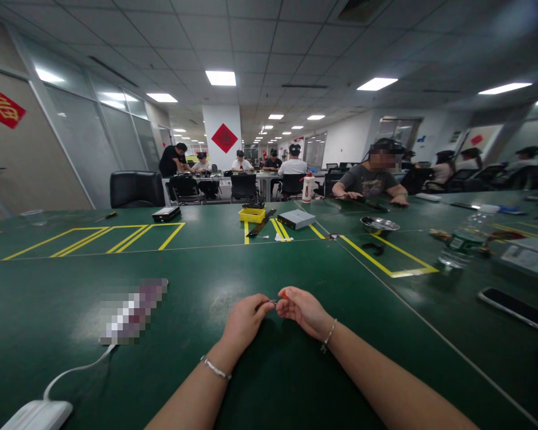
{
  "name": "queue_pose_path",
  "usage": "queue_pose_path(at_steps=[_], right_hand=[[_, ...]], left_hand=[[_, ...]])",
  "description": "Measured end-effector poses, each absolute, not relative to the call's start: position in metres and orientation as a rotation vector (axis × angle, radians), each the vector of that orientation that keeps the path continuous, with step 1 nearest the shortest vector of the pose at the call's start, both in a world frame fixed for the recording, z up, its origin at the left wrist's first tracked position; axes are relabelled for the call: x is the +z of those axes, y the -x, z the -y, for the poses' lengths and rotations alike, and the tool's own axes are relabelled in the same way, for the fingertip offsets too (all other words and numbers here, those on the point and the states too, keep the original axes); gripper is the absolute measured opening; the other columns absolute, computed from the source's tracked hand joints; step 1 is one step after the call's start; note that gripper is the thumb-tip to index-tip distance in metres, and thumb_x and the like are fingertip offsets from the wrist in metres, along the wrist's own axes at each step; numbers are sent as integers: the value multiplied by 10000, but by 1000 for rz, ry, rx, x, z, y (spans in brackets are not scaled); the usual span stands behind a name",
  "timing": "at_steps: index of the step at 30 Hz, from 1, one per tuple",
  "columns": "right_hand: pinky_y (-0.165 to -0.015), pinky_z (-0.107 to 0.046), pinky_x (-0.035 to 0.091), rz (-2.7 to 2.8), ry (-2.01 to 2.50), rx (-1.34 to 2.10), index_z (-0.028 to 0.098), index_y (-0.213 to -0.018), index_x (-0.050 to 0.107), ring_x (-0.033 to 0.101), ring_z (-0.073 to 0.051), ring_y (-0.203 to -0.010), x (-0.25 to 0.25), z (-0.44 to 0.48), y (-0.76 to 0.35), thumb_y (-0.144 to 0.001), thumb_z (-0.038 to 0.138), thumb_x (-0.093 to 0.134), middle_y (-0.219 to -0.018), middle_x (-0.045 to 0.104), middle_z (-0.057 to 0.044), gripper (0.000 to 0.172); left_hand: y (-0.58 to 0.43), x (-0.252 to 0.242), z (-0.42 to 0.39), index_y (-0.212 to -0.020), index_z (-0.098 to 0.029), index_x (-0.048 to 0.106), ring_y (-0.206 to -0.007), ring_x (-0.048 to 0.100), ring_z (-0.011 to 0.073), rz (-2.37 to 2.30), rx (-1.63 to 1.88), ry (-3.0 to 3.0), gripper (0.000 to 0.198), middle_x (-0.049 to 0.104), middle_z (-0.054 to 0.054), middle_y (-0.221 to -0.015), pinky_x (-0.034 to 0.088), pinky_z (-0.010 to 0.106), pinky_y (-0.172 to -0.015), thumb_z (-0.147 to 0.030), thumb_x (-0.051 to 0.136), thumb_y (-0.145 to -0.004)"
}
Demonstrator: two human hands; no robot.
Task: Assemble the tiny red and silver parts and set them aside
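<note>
Both of my hands meet just above the green table (197,316). My left hand (245,318) is closed in a pinch, thumb against fingers, on a small metallic piece (272,303) too tiny to name. Facing it from the right, my right hand (307,312) has its fingers curled round a small orange-red thing (285,294), mostly hidden by the fingers. The fingertips of both hands nearly touch at the small piece.
A phone-like device (134,313) with a white cable lies to the left, a dark phone (517,309) to the right. Farther off are a yellow bin (251,215), a metal box (296,219), a metal bowl (379,224) and a bottle (466,239). A person (371,179) sits opposite.
</note>
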State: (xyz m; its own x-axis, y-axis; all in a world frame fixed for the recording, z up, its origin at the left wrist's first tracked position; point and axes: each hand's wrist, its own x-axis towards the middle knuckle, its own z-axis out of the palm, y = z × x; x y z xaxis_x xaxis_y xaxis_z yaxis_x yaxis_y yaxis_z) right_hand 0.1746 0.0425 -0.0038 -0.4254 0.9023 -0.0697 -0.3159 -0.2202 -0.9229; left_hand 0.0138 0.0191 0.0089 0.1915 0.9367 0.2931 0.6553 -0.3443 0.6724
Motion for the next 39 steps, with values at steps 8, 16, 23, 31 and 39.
queue_pose_path(at_steps=[8,16,23,31,39], right_hand=[[-625,-281,385,1176,793,1770,156,-778,481,525,-99,-559,-6,-43,-173,-682,416,477,-608,562,-7,277],[-610,-264,383,1276,835,1707,153,-741,496,489,-81,-546,-7,-42,-168,-649,417,519,-571,515,20,280],[-585,-254,381,1330,845,1669,149,-727,502,464,-70,-514,-5,-41,-167,-641,395,532,-540,479,38,262],[-571,-243,371,1348,887,1653,150,-717,509,460,-71,-519,-4,-41,-167,-647,375,527,-537,470,39,237],[-552,-228,364,1403,918,1614,145,-729,507,439,-63,-508,-9,-43,-167,-669,347,503,-538,460,42,211]], left_hand=[[-14,6,-18,-632,-200,563,-561,467,124,-1574,964,-2195,244,549,-4,-588,280,211,-506,-380,420,-716],[-16,0,-19,-534,-185,516,-507,414,107,-1647,904,-2286,284,487,-19,-511,228,213,-478,-415,450,-688],[-14,-1,-19,-553,-195,540,-532,438,115,-1573,763,-2437,336,518,-8,-545,235,213,-493,-458,407,-714],[-16,1,-16,-568,-190,553,-548,454,129,-1548,755,-2530,356,527,17,-559,261,228,-528,-417,358,-759],[-16,4,-16,-622,-190,541,-590,480,128,-1563,629,-2566,387,558,13,-623,271,220,-526,-428,285,-787]])
